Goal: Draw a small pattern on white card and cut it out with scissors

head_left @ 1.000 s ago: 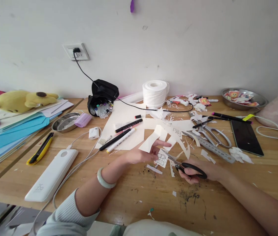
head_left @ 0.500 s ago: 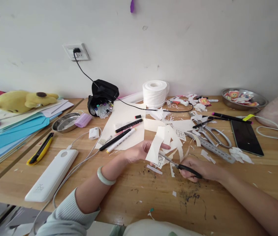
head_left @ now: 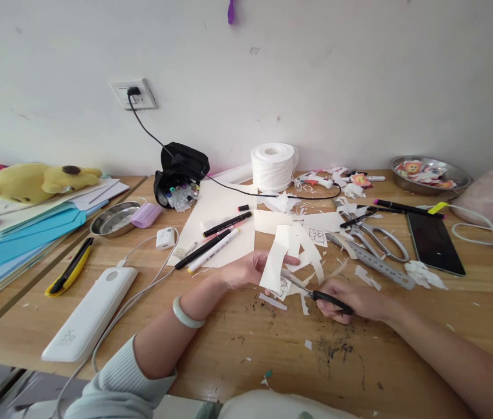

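Observation:
My left hand (head_left: 248, 270) pinches a cream piece of paper (head_left: 276, 256) that has a small black line drawing at its lower end. Part of the fingers is hidden behind the paper. My right hand (head_left: 342, 299) is closed round the black handles of a pair of scissors (head_left: 332, 302). The blades point left and reach the paper beside the drawing. How far apart the blades are I cannot tell. Under and behind the paper lie cut paper strips (head_left: 312, 253), one scrap carrying another drawing (head_left: 317, 235).
Markers (head_left: 209, 249) lie on a large sheet (head_left: 224, 201) behind my left hand. A power bank (head_left: 91, 314) and a yellow cutter (head_left: 70, 267) are at left. At right are a steel ruler (head_left: 381, 267), grey scissors (head_left: 386, 241) and a phone (head_left: 436, 241). A tissue roll (head_left: 273, 167) stands behind.
The whole view has shifted very slightly. My hands keep the same hold on the paper and scissors, with the blades still at the drawing's edge.

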`<state>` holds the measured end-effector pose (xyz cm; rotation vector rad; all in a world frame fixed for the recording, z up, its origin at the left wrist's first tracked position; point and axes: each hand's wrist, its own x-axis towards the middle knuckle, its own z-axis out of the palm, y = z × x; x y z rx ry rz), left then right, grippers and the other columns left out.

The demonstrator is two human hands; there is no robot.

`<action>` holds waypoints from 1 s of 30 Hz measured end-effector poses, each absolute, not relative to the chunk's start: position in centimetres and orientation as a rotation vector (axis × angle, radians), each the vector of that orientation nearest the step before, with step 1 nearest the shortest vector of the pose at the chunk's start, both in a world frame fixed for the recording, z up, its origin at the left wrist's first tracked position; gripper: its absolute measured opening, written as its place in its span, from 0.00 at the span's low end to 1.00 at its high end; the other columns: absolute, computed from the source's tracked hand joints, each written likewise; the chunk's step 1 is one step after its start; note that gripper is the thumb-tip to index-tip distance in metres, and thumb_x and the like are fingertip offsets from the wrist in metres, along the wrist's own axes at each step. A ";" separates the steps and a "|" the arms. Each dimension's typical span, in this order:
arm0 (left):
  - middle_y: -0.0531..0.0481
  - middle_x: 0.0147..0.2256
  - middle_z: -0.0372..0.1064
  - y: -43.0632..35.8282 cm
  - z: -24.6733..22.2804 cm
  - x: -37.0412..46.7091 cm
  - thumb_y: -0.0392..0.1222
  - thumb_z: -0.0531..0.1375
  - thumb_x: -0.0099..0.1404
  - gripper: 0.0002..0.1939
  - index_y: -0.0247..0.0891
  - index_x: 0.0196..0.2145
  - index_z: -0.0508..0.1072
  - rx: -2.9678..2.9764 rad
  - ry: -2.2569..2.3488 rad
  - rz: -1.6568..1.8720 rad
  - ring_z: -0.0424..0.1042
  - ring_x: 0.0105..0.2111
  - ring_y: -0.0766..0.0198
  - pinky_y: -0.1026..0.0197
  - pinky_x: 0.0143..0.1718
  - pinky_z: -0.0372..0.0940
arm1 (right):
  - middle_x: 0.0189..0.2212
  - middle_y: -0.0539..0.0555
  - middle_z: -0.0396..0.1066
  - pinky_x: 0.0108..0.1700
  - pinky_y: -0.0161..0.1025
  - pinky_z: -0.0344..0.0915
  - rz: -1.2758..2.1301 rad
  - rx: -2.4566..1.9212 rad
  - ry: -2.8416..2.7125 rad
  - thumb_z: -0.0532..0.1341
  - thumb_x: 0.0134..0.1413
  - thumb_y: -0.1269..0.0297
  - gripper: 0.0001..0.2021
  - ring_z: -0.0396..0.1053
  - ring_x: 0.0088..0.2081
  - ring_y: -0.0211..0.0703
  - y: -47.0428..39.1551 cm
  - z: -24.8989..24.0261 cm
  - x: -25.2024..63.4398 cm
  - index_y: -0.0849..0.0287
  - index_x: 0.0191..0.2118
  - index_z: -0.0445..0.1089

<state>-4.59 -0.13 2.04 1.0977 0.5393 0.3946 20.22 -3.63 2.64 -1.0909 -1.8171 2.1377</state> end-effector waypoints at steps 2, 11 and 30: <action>0.52 0.25 0.70 0.0 2.0 -4.7 0.39 0.69 0.46 0.34 0.38 0.52 0.68 1.127 0.523 0.422 0.64 0.21 0.70 0.66 0.25 0.62 | 0.20 0.46 0.55 0.19 0.30 0.45 2.138 -1.137 -1.794 0.55 0.49 0.45 0.21 0.49 0.18 0.28 -3.6 2.5 20.3 0.61 0.23 0.59; 0.48 0.33 0.71 0.9 2.4 -5.6 0.38 0.66 0.49 0.31 0.39 0.52 0.68 1.333 0.571 0.456 0.63 0.22 0.71 0.66 0.25 0.62 | 0.15 0.44 0.53 0.18 0.29 0.47 2.273 -1.001 -2.050 0.55 0.51 0.46 0.21 0.49 0.16 0.28 -2.6 3.0 22.2 0.60 0.20 0.57; 0.48 0.33 0.68 1.7 2.4 -5.5 0.49 0.57 0.59 0.15 0.36 0.39 0.71 1.708 1.056 0.689 0.64 0.33 0.64 0.62 0.35 0.59 | 0.13 0.46 0.58 0.20 0.33 0.50 1.823 -1.007 -1.831 0.55 0.45 0.36 0.26 0.54 0.16 0.33 -2.9 2.3 20.8 0.59 0.24 0.57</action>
